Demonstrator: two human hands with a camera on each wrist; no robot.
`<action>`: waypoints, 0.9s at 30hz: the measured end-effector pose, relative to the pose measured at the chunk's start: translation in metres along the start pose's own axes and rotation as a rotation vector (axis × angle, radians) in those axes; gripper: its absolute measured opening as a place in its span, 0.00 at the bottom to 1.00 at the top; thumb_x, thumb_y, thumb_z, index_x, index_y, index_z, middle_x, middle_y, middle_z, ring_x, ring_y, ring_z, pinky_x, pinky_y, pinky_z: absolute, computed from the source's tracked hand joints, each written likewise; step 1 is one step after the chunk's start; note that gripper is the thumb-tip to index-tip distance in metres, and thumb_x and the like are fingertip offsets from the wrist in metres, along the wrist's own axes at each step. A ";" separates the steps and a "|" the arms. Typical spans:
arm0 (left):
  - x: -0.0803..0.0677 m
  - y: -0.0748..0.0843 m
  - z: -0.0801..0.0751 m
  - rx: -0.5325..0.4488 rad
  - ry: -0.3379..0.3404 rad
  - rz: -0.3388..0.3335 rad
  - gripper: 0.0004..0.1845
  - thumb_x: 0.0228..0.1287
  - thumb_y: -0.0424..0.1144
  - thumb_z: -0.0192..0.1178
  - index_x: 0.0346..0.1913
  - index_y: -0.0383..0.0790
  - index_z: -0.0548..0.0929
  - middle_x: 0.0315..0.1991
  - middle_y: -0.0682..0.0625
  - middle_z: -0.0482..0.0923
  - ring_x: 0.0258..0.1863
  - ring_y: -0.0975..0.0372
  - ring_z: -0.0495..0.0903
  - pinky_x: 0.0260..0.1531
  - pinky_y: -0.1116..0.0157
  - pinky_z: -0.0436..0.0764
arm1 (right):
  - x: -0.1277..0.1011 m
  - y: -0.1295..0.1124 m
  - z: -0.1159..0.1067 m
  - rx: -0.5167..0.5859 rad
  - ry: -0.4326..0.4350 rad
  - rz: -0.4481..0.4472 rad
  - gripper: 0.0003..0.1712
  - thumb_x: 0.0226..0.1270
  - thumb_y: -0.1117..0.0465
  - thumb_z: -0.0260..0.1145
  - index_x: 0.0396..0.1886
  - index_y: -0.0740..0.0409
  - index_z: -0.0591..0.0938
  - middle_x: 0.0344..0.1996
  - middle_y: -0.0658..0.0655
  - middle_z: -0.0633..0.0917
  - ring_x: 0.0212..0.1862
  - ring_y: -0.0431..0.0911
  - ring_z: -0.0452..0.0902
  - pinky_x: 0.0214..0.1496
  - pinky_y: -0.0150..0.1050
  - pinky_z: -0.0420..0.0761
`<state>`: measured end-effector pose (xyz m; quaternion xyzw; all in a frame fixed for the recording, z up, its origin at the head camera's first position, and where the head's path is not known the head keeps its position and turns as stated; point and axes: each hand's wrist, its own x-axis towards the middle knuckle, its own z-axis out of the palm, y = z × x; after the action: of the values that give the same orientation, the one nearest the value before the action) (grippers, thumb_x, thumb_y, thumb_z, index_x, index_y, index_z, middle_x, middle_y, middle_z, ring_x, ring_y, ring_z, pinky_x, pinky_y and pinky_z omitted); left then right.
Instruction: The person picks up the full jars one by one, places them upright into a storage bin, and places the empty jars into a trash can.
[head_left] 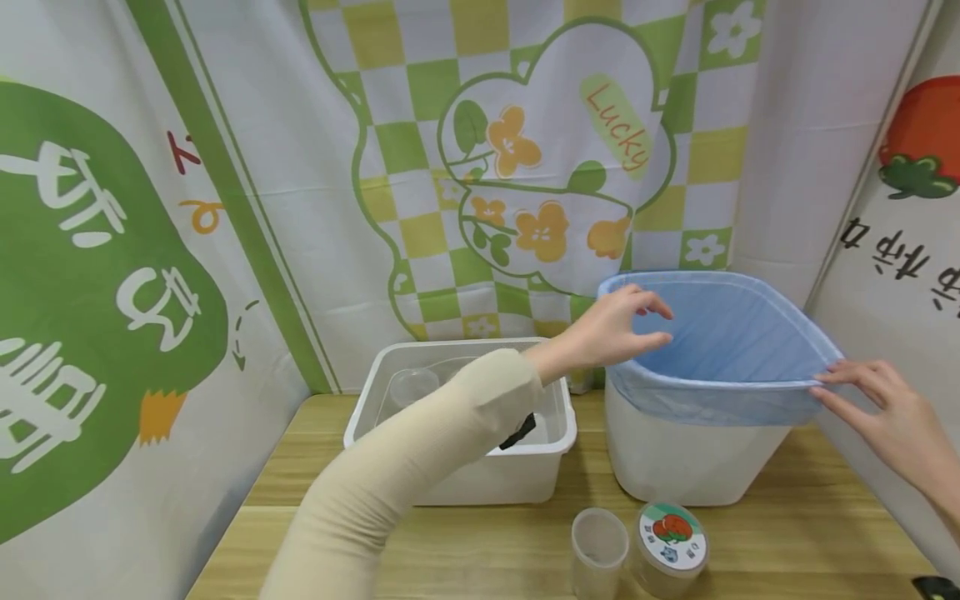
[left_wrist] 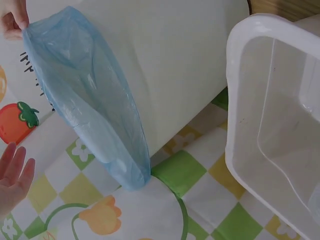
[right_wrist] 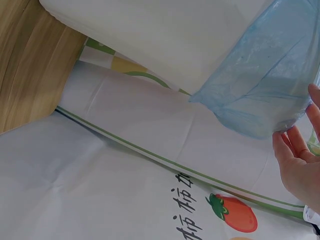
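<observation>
A white trash bin (head_left: 675,458) stands at the right of the table, lined with a blue trash bag (head_left: 727,325) whose edge is folded over the rim. At the bin's right corner my right hand (head_left: 892,412) pinches the bag's edge between thumb and fingers; the right wrist view shows these fingers (right_wrist: 295,145) against the blue film. My left hand (head_left: 611,329) hovers over the rim's left side, fingers loosely bent and thumb apart, holding nothing. In the left wrist view the left hand (left_wrist: 15,177) is apart from the bag (left_wrist: 95,105).
Left of the bin sits a white basin (head_left: 517,483) with clear containers and a black item (head_left: 517,432) inside, partly hidden by my left sleeve. In front stand a clear cup (head_left: 598,546) and a round jar (head_left: 671,542) with a tomato-print lid. Printed curtains (head_left: 285,208) enclose the wooden table (head_left: 480,542).
</observation>
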<state>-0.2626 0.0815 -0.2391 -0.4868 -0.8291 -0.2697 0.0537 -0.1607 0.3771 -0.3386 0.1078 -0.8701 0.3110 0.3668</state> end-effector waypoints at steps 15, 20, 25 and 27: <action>-0.045 0.000 0.014 0.035 -0.213 0.097 0.14 0.57 0.42 0.58 0.46 0.41 0.78 0.44 0.50 0.74 0.46 0.64 0.72 0.44 0.79 0.66 | 0.000 0.001 0.001 -0.001 0.001 0.018 0.07 0.51 0.72 0.65 0.30 0.70 0.76 0.38 0.29 0.67 0.45 0.20 0.59 0.46 0.09 0.56; -0.060 -0.003 0.028 0.059 -0.307 0.114 0.14 0.56 0.42 0.59 0.45 0.42 0.78 0.44 0.51 0.74 0.47 0.63 0.72 0.45 0.79 0.66 | 0.000 0.001 0.001 0.017 0.006 0.000 0.07 0.50 0.73 0.65 0.29 0.69 0.76 0.38 0.30 0.68 0.46 0.20 0.60 0.46 0.09 0.57; -0.075 -0.005 0.044 0.104 -0.381 0.114 0.14 0.55 0.43 0.60 0.45 0.44 0.78 0.44 0.52 0.74 0.46 0.64 0.73 0.44 0.79 0.66 | 0.000 0.000 0.000 0.019 -0.001 0.014 0.07 0.50 0.73 0.65 0.30 0.69 0.76 0.38 0.30 0.68 0.46 0.20 0.60 0.46 0.09 0.57; -0.081 -0.007 0.051 0.105 -0.401 0.110 0.15 0.55 0.43 0.60 0.46 0.45 0.77 0.44 0.52 0.73 0.45 0.66 0.72 0.44 0.80 0.66 | 0.000 0.000 0.000 0.019 -0.003 0.018 0.07 0.51 0.73 0.65 0.30 0.69 0.76 0.38 0.30 0.67 0.45 0.20 0.60 0.46 0.09 0.57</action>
<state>-0.2169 0.0412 -0.3134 -0.5720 -0.8081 -0.1206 -0.0726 -0.1607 0.3773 -0.3391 0.1037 -0.8687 0.3223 0.3617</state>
